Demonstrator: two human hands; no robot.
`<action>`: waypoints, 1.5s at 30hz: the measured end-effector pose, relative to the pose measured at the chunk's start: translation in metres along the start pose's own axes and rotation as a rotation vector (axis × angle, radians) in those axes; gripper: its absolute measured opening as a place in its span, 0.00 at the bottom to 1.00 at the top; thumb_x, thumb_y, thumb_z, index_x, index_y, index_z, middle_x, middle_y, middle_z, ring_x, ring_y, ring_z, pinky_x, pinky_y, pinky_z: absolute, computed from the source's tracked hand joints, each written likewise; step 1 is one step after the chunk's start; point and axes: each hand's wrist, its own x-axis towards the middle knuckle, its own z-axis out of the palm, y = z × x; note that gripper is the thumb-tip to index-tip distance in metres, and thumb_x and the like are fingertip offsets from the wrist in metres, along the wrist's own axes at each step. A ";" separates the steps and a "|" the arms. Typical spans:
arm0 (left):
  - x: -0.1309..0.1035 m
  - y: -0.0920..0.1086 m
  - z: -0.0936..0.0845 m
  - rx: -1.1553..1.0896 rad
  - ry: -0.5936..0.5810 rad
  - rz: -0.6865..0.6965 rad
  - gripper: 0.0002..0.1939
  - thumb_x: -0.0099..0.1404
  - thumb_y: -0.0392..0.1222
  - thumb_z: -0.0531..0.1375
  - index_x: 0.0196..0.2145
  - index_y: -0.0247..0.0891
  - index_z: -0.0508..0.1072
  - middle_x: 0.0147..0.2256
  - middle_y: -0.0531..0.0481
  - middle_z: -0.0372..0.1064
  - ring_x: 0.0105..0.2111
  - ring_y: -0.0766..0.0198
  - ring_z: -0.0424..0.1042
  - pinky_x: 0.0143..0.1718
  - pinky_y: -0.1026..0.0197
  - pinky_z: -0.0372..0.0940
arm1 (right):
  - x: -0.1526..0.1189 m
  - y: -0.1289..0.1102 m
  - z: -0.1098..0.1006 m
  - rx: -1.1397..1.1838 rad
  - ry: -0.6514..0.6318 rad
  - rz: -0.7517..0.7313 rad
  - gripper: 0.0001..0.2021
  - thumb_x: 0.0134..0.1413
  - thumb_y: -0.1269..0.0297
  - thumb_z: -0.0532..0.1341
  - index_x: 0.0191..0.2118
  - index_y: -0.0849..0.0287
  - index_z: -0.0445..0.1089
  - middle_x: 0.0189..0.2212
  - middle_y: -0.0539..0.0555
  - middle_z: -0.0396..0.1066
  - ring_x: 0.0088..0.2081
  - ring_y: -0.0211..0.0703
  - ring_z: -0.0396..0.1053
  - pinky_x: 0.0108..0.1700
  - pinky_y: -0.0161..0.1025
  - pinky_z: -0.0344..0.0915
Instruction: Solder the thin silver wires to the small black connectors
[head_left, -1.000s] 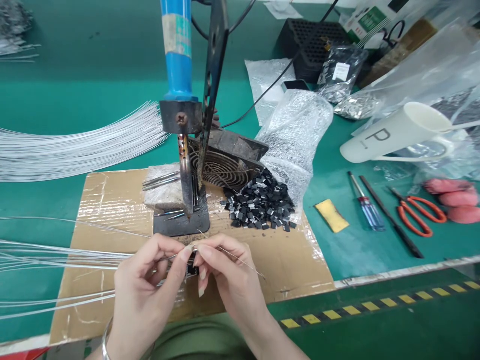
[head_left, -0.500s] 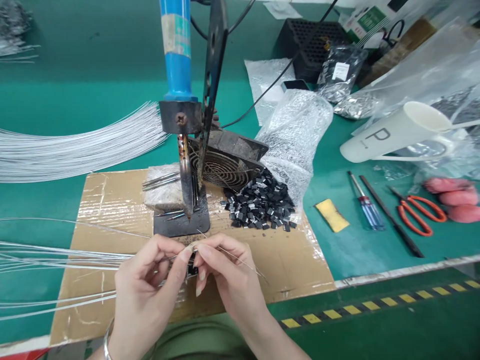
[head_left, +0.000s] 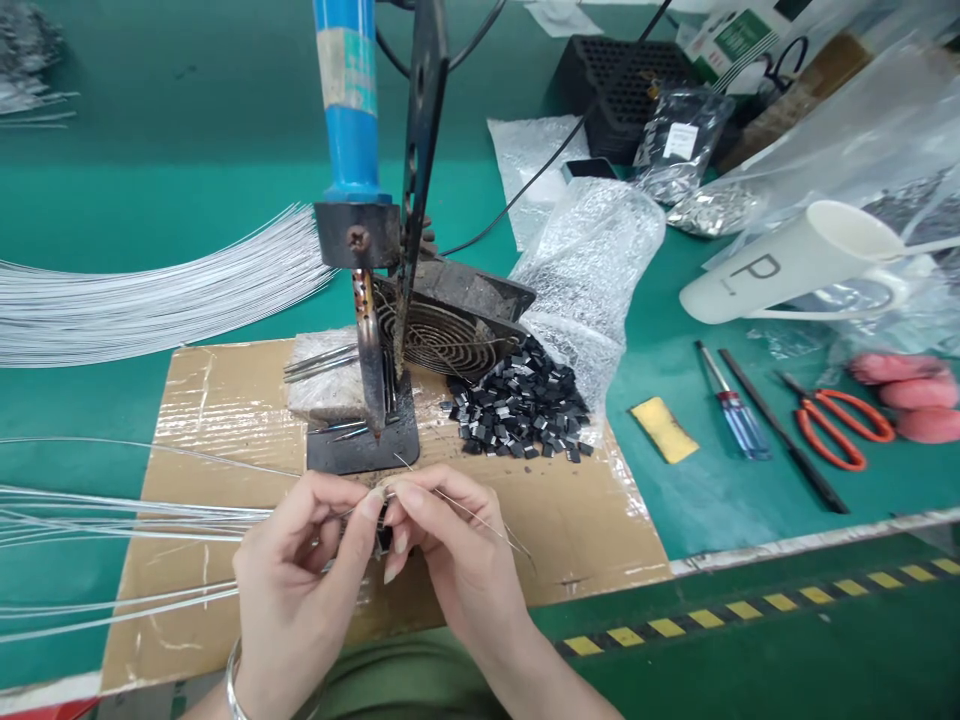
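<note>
My left hand [head_left: 304, 590] and my right hand [head_left: 469, 545] meet over the cardboard, thumbs and forefingers pinched together. A thin white wire is pinched in the left fingertips; its end is mostly hidden. From the right fingers a fine silvery wire [head_left: 480, 520] sticks out, slanting across the back of the hand. Small black connectors [head_left: 385, 538] show below the fingertips, partly covered. Several white wires [head_left: 187, 520] run in from the left, passing behind my left hand. Just above the hands hangs the tip of a blue-handled soldering iron [head_left: 369, 370], clamped upright in a stand.
A pile of black connectors [head_left: 525, 405] lies by a dusty fan [head_left: 442, 320]. White wires [head_left: 150, 310] are bundled at back left. Rightward are a yellow sponge [head_left: 664, 430], a screwdriver [head_left: 739, 415], a dark rod [head_left: 787, 440], orange-handled pliers [head_left: 832, 425] and a white mug [head_left: 795, 265].
Both hands stay pinched at nearly the same spot. My left wrist has shifted slightly right, and the right hand's lower fingers have curled a little to the left.
</note>
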 end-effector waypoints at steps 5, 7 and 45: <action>0.004 0.004 -0.003 0.010 -0.003 0.004 0.05 0.70 0.39 0.66 0.33 0.42 0.78 0.25 0.57 0.78 0.20 0.72 0.70 0.22 0.73 0.65 | -0.002 -0.002 -0.007 -0.105 -0.020 -0.047 0.11 0.58 0.53 0.76 0.38 0.56 0.88 0.27 0.50 0.80 0.23 0.34 0.74 0.27 0.31 0.81; 0.005 0.003 -0.003 0.037 0.010 0.014 0.05 0.70 0.38 0.66 0.33 0.42 0.78 0.25 0.58 0.78 0.20 0.73 0.69 0.22 0.74 0.65 | -0.004 -0.001 -0.011 -0.170 -0.024 -0.069 0.08 0.59 0.56 0.76 0.38 0.55 0.87 0.27 0.49 0.80 0.23 0.34 0.76 0.28 0.30 0.80; -0.008 -0.002 -0.002 0.094 0.061 0.005 0.06 0.68 0.43 0.68 0.33 0.42 0.80 0.27 0.54 0.77 0.26 0.66 0.73 0.28 0.66 0.67 | -0.006 -0.010 -0.008 -0.227 -0.007 -0.029 0.07 0.54 0.61 0.78 0.31 0.57 0.85 0.22 0.48 0.79 0.19 0.34 0.74 0.24 0.31 0.76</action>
